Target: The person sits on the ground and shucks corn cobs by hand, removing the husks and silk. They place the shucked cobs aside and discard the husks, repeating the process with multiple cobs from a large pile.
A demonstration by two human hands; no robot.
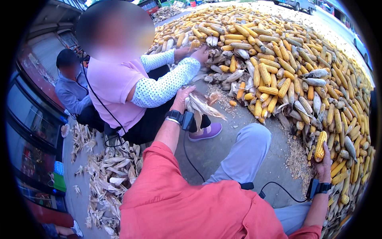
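Note:
My left hand (182,98) is closed around a bunch of dry corn husk (201,104), whose loose leaves stick out to the right above the concrete floor. Off to the right, my right hand (323,165) grips a yellow ear of corn (320,146) by its lower part, its bare kernels facing up. That ear is at the edge of a large heap of corn ears (268,71), most of them husked and some still in pale husk. Both wrists carry black strapped devices with cables.
A co-worker in a pink vest (113,86) sits at my left, both hands at the heap. Another person (73,80) sits behind. Stripped husks (113,173) lie piled on the floor at my left. Loose kernels (298,161) litter the concrete (191,161). A green bag (58,181) stands by the glass doors.

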